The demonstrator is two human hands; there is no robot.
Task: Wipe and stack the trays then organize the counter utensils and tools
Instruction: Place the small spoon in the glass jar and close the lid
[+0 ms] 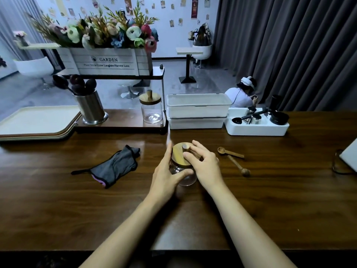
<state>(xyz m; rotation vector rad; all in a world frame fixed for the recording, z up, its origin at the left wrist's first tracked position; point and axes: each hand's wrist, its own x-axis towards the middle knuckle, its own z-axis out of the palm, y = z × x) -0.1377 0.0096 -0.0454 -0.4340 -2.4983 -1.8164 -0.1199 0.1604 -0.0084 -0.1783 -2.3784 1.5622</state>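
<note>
1. Glass jar [188,179] stands in the middle of the wooden counter [270,190], its wooden lid [178,154] on top.
2. Left hand [166,175] wraps the jar's glass body, with the thumb across the near side.
3. Right hand [205,165] curls over the lid, fingers closed on its knob.
4. A grey cloth [116,165] lies left of the jar; a wooden spoon [229,152] and a honey dipper [238,165] lie to its right.
5. Stacked trays [36,120] sit at the far left, near a steel utensil holder [91,108] and a second jar [151,111].
</note>
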